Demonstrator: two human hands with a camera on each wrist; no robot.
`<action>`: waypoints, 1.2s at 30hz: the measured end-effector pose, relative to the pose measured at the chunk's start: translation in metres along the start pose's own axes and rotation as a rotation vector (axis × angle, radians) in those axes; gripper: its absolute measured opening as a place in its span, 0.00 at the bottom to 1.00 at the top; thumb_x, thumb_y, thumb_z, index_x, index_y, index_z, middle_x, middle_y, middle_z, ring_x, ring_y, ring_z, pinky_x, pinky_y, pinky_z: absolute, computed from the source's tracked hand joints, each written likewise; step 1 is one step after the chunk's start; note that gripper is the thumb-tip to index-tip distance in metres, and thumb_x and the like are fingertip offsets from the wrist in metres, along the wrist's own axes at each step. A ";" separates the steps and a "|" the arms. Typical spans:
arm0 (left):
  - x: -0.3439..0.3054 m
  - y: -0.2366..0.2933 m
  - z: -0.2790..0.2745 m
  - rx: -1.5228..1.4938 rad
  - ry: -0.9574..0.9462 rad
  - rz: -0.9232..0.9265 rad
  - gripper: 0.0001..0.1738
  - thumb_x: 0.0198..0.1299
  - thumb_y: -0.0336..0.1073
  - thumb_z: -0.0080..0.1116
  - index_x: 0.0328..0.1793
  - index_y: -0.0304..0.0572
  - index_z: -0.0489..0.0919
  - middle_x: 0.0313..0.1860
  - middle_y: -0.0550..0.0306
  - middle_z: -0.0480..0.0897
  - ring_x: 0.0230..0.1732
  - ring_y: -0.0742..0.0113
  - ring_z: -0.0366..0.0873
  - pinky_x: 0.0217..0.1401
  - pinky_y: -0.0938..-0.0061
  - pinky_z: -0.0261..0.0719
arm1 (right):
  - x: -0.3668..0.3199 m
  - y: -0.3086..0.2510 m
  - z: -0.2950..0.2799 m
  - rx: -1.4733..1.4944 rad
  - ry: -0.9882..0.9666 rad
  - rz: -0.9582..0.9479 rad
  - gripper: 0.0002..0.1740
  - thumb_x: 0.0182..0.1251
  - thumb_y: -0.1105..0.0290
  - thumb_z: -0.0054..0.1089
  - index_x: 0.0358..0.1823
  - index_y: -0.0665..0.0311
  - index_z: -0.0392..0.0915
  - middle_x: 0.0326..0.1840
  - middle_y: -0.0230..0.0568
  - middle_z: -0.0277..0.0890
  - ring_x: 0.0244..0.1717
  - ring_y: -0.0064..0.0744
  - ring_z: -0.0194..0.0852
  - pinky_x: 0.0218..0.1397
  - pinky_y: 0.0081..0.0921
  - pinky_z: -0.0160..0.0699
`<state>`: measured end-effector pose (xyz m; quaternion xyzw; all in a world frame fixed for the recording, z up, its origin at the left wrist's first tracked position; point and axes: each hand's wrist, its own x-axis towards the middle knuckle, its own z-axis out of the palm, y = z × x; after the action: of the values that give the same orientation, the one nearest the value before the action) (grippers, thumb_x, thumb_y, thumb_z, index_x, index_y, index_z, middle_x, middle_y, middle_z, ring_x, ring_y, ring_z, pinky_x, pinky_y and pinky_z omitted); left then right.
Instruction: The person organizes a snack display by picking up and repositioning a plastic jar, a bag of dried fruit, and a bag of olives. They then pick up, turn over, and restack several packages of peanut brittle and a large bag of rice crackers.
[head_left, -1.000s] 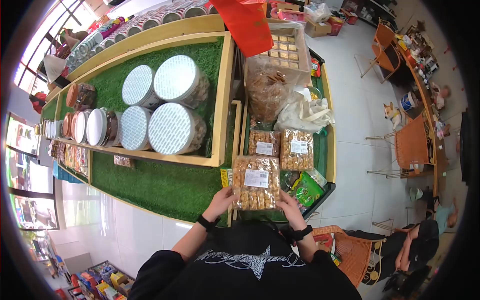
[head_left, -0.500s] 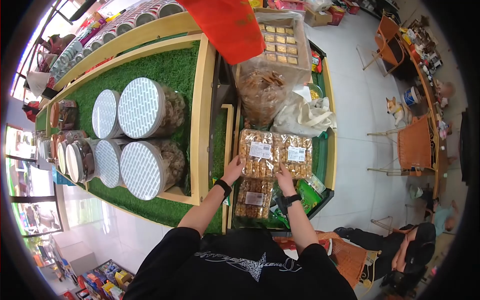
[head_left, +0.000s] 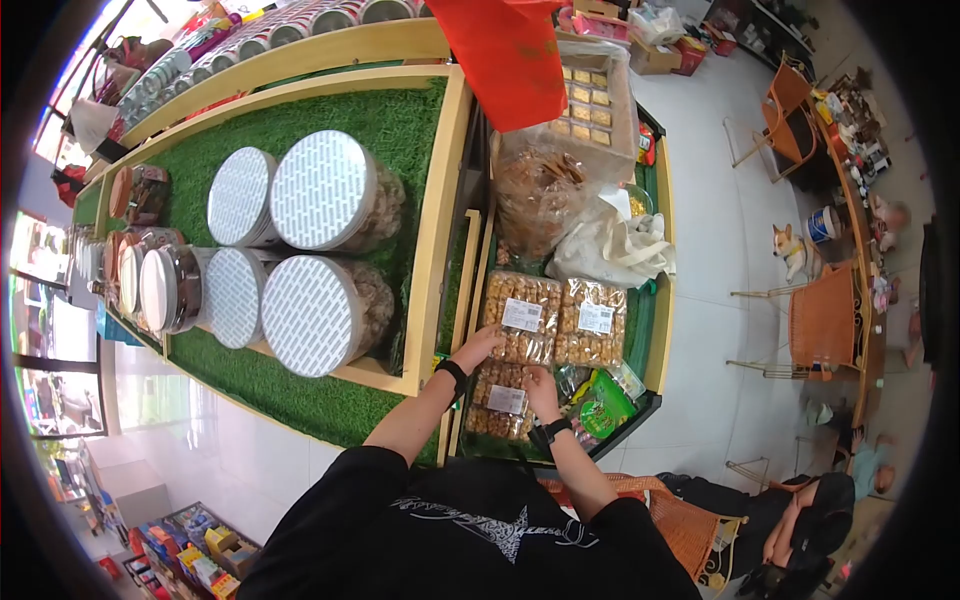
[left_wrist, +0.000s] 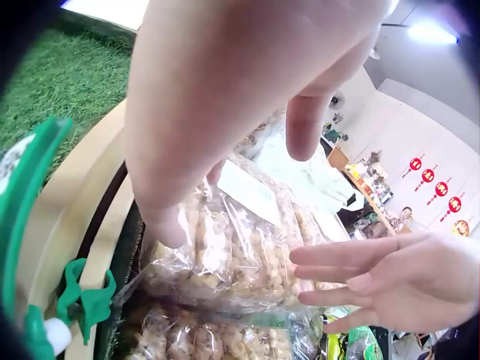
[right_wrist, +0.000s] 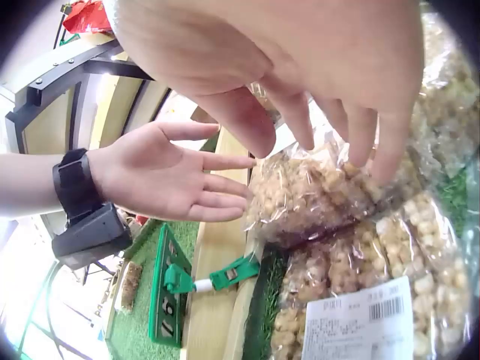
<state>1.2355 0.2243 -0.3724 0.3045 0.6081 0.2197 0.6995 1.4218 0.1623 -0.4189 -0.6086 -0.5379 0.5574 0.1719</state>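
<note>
Inside the green-lined, wood-rimmed display bin (head_left: 663, 320) lies a transparent plastic pack of tan nugget clusters (head_left: 524, 345), white label up. It looks light but crumbly, its film slippery; an even, low hold on both sides would suit it better than squeezing. At eight o'clock the left hand (head_left: 480, 347) touches the wrapper, fingers straight and apart; toward five, the right hand (head_left: 542, 392) is unclenched, contact uncertain. A similar labelled pack (head_left: 604, 345) sits at three, a browner one (head_left: 488, 423) at six.
</note>
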 end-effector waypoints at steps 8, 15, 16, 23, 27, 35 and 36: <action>-0.055 -0.008 -0.004 -0.015 -0.059 -0.054 0.30 0.54 0.48 0.51 0.62 0.44 0.63 0.46 0.61 0.72 0.48 0.73 0.66 0.48 0.73 0.63 | 0.040 0.020 0.024 -0.031 -0.242 -0.007 0.30 0.56 0.66 0.48 0.61 0.70 0.56 0.56 0.54 0.63 0.53 0.43 0.65 0.53 0.29 0.62; -0.154 -0.063 -0.050 -0.264 0.082 0.045 0.31 0.55 0.48 0.50 0.64 0.46 0.61 0.55 0.56 0.69 0.56 0.66 0.64 0.57 0.70 0.59 | 0.023 -0.024 0.013 -0.012 -0.311 0.088 0.36 0.54 0.64 0.50 0.64 0.70 0.50 0.65 0.55 0.51 0.66 0.44 0.48 0.64 0.27 0.49; -0.167 -0.075 -0.058 -0.269 0.090 0.051 0.31 0.55 0.48 0.50 0.64 0.46 0.61 0.55 0.56 0.69 0.56 0.66 0.64 0.57 0.70 0.59 | 0.020 -0.030 0.014 -0.019 -0.303 0.105 0.37 0.54 0.64 0.50 0.64 0.70 0.49 0.65 0.55 0.50 0.66 0.44 0.48 0.64 0.27 0.49; -0.231 -0.150 -0.081 -0.468 0.368 0.106 0.28 0.57 0.45 0.48 0.63 0.45 0.62 0.56 0.56 0.70 0.55 0.68 0.66 0.56 0.74 0.62 | 0.024 -0.032 0.011 -0.196 -0.329 0.020 0.39 0.53 0.65 0.51 0.64 0.72 0.46 0.62 0.60 0.54 0.59 0.48 0.59 0.57 0.32 0.60; -0.266 -0.170 -0.067 -0.490 0.445 0.093 0.28 0.58 0.45 0.47 0.63 0.43 0.61 0.56 0.56 0.69 0.56 0.67 0.66 0.57 0.73 0.61 | 0.045 -0.013 0.016 -0.262 -0.224 -0.010 0.38 0.54 0.63 0.51 0.63 0.72 0.48 0.65 0.58 0.49 0.66 0.47 0.47 0.62 0.32 0.55; -0.313 -0.186 -0.046 -0.385 0.466 0.085 0.32 0.56 0.48 0.48 0.64 0.41 0.60 0.57 0.53 0.68 0.58 0.65 0.64 0.60 0.71 0.58 | 0.007 0.035 0.034 -0.006 -0.338 0.011 0.16 0.52 0.66 0.49 0.40 0.66 0.75 0.32 0.38 0.75 0.30 0.24 0.71 0.26 0.20 0.65; -0.306 -0.210 -0.051 -0.413 0.456 0.107 0.32 0.55 0.48 0.49 0.64 0.41 0.60 0.58 0.52 0.67 0.58 0.65 0.63 0.60 0.71 0.58 | -0.002 0.049 0.036 -0.060 -0.418 -0.007 0.13 0.52 0.66 0.49 0.36 0.63 0.76 0.29 0.34 0.74 0.26 0.22 0.70 0.23 0.18 0.61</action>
<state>1.1219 -0.1259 -0.3020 0.1304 0.6751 0.4375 0.5795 1.4140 0.1287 -0.4693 -0.4828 -0.5804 0.6545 0.0403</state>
